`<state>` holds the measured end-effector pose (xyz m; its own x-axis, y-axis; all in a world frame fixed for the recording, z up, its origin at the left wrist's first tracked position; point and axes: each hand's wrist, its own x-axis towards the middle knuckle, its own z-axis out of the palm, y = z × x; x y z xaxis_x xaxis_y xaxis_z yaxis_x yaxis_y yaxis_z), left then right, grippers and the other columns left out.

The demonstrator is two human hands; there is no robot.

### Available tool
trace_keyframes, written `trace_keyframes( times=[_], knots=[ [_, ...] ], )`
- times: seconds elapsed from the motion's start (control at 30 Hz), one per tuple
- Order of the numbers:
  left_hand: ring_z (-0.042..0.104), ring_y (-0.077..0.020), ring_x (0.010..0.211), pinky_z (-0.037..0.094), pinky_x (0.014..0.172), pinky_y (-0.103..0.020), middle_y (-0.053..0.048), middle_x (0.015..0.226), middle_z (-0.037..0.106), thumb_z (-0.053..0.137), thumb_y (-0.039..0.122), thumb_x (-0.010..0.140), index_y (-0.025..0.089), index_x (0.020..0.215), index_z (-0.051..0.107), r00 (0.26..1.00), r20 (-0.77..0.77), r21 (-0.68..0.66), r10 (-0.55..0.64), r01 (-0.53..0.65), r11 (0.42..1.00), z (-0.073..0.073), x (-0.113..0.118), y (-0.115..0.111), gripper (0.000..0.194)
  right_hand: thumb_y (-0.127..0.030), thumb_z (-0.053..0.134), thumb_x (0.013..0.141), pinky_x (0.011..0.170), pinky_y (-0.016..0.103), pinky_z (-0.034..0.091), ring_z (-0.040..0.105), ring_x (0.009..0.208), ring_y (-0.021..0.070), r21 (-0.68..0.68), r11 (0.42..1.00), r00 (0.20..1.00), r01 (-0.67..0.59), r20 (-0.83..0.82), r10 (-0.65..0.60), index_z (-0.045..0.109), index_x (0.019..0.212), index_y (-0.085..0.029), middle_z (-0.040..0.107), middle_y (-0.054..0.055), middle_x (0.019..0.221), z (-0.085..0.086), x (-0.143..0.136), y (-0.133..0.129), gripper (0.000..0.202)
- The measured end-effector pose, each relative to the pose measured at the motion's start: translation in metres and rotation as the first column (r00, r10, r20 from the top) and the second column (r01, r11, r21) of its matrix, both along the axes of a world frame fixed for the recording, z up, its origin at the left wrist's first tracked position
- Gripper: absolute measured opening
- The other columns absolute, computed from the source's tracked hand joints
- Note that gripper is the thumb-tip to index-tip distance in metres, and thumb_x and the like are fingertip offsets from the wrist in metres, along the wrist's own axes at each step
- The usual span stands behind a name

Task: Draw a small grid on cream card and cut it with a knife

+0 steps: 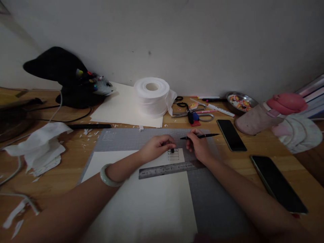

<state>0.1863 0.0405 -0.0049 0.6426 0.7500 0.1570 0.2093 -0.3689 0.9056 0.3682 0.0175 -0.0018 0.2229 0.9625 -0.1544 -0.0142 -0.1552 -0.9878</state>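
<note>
My right hand (198, 145) is closed round a slim black pen (211, 135), which lies nearly level with its tip pointing left. My left hand (160, 147), with a pale bangle (105, 175) on the wrist, pinches a small black object (172, 151) whose kind I cannot make out. Beneath it, a grid of ruled lines (173, 157) shows near the top right corner of a cream paper sheet (157, 195). A steel ruler (162, 171) lies across the sheet just below the grid. The sheet rests on a grey cutting mat (210, 202).
Behind the mat stand a toilet paper roll (152, 101) on more paper, scissors (206, 117) and a metal bowl (250, 101). Two phones (231, 135) and a pink-lidded bottle (260, 119) are at right. Crumpled tissue (43, 145), cables and paper scraps lie left.
</note>
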Motion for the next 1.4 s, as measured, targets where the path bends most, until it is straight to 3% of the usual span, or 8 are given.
trace_keyframes(
  times=[0.57,0.9,1.17,1.4],
  knots=[
    [0.054,-0.0112,0.067,0.041,0.063,-0.021,0.001,0.073,0.062,0.053,0.029,0.083,0.017,0.076,0.061,1.000,-0.018,0.008,0.001,-0.001,1.000,-0.0024,0.0005,0.0002,0.016,-0.030,0.056,0.067,0.029,0.017,0.026,0.043,0.032,0.0083,0.006,1.000,1.000,-0.029,0.006,0.029,0.039,0.059,-0.021,0.045,-0.008,0.038,0.0004,0.0001,-0.0009,0.020],
    [0.054,-0.0096,0.068,0.040,0.063,-0.019,0.002,0.074,0.062,0.053,0.028,0.084,0.017,0.079,0.061,0.996,-0.017,0.028,-0.083,0.083,0.996,-0.0043,-0.0010,-0.0005,0.014,-0.029,0.055,0.068,0.029,0.017,0.027,0.043,0.033,0.0083,0.009,0.999,0.999,-0.034,0.027,0.033,0.040,0.059,-0.021,0.046,-0.008,0.039,0.0002,0.0007,-0.0013,0.020],
    [0.045,-0.0084,0.053,0.034,0.051,-0.018,0.005,0.059,0.051,0.053,0.032,0.082,0.016,0.082,0.059,0.990,-0.108,0.051,-0.087,0.092,0.994,0.0003,-0.0005,-0.0039,0.017,-0.030,0.055,0.069,0.029,0.017,0.028,0.044,0.033,0.0081,0.022,0.999,0.998,-0.039,0.054,0.038,0.041,0.059,-0.021,0.046,-0.008,0.040,-0.0021,0.0021,-0.0009,0.020],
    [0.041,-0.0078,0.051,0.033,0.048,-0.018,0.005,0.058,0.047,0.050,0.024,0.082,0.015,0.086,0.057,0.992,-0.078,0.018,-0.101,0.103,0.995,0.0032,-0.0017,-0.0078,0.012,-0.032,0.056,0.069,0.029,0.017,0.028,0.043,0.032,0.0079,0.011,0.999,0.998,-0.040,0.051,0.040,0.041,0.060,-0.021,0.046,-0.008,0.040,0.0003,0.0011,-0.0020,0.020]
  ],
)
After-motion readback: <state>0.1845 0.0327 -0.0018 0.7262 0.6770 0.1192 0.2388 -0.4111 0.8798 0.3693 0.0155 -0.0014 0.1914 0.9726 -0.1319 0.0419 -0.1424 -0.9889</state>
